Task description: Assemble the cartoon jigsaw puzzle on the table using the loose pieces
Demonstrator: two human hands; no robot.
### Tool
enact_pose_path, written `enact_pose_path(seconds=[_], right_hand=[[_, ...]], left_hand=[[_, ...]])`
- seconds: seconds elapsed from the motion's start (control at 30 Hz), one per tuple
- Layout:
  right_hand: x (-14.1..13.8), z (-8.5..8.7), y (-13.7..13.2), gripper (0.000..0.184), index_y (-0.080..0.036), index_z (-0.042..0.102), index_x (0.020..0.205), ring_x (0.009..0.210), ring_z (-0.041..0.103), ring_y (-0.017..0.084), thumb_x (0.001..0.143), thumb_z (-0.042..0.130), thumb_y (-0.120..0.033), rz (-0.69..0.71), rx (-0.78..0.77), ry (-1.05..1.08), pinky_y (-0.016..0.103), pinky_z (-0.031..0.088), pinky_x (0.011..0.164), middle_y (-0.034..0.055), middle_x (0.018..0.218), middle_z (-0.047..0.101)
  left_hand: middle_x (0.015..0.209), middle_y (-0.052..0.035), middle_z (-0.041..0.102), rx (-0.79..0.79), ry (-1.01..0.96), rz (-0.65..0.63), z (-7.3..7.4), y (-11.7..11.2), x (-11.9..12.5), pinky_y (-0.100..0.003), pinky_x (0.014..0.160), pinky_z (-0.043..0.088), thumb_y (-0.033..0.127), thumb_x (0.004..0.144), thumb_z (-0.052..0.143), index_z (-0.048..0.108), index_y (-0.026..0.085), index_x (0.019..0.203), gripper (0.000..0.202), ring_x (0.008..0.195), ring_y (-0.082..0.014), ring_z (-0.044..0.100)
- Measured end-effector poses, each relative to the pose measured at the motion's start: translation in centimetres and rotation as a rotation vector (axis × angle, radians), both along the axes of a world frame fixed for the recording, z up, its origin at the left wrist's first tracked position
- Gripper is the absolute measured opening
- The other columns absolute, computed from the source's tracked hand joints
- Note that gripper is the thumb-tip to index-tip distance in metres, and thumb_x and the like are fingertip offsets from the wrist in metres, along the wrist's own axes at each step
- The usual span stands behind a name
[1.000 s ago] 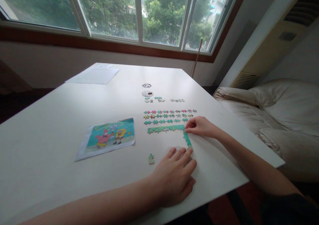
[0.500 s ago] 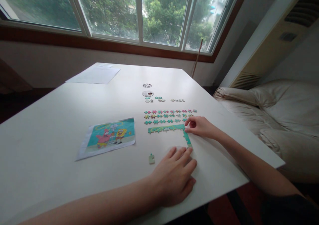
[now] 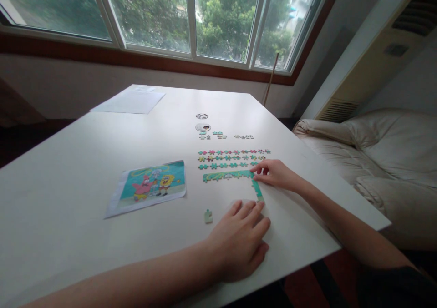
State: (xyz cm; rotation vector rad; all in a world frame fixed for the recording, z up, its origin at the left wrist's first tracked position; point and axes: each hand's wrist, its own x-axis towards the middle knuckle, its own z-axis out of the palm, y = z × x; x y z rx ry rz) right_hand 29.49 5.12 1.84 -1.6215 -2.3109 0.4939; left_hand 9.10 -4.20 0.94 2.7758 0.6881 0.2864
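The smooth white counter carries a joined L-shaped jigsaw border, green and teal; toward its far edge, small knobbed jigsaw pieces mix teal, pink and yellow. The rectangular paper print shows pink and yellow figures on teal.

On white table: cartoon-printed paper, whitish paper sheet, rows of multicoloured jigsaw pieces, green L-shaped puzzle strip.

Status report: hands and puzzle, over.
Right hand at the corner of the L-shaped puzzle border. Left hand at its near end, possibly covering some. Lone piece lies apart.
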Motion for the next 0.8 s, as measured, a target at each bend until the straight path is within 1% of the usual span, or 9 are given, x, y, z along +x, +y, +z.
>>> enact_pose_path(seconds=[0.23,0.37,0.43,0.6,0.8], right_hand=[[-0.17,-0.18,-0.11,0.021,-0.018,0.068,0.089,0.060,0.057,0.011,0.070,0.060,-0.024,0.001,-0.010,0.022,0.021,0.043,0.059,0.0012,0.070,0.065],[0.12,-0.04,0.01,0.023,-0.017,0.067,0.091,0.060,0.056,0.011,0.072,0.057,-0.023,0.023,-0.048,0.052,0.021,0.044,0.061,0.0020,0.071,0.064],[0.39,-0.02,0.09,0.024,-0.016,0.066,0.093,0.061,0.056,0.011,0.072,0.058,-0.025,0.042,-0.084,0.074,0.022,0.044,0.061,0.0022,0.072,0.064],[0.68,0.04,0.06,0.034,-0.015,0.062,0.096,0.061,0.054,0.012,0.067,0.065,-0.033,0.085,-0.156,0.126,0.023,0.043,0.061,0.0007,0.069,0.059],[0.40,0.48,-0.20,0.033,-0.013,0.060,0.096,0.060,0.052,0.011,0.069,0.063,-0.032,0.104,-0.174,0.111,0.023,0.041,0.060,-0.0007,0.065,0.056]], left_hand=[[0.136,-0.0115,0.035,0.007,0.007,0.011,-0.05,0.04,-0.01,-0.049,0.100,0.025,0.035,0.086,0.040,0.045,0.018,0.110,0.030,0.121,-0.0289,0.033],[0.137,-0.0117,0.035,0.006,0.007,0.009,-0.08,0.00,0.02,-0.049,0.099,0.025,0.035,0.086,0.040,0.045,0.018,0.110,0.030,0.122,-0.0288,0.033],[0.136,-0.0120,0.035,0.009,0.006,0.007,-0.06,-0.02,-0.02,-0.049,0.099,0.025,0.035,0.086,0.040,0.045,0.018,0.110,0.030,0.121,-0.0289,0.033],[0.136,-0.0124,0.036,0.021,0.009,0.017,0.04,-0.08,-0.11,-0.049,0.099,0.026,0.035,0.086,0.041,0.046,0.018,0.108,0.029,0.121,-0.0287,0.034],[0.135,-0.0129,0.037,0.017,0.011,0.015,-0.02,-0.03,0.03,-0.049,0.098,0.026,0.034,0.086,0.041,0.046,0.017,0.107,0.028,0.120,-0.0289,0.034]])
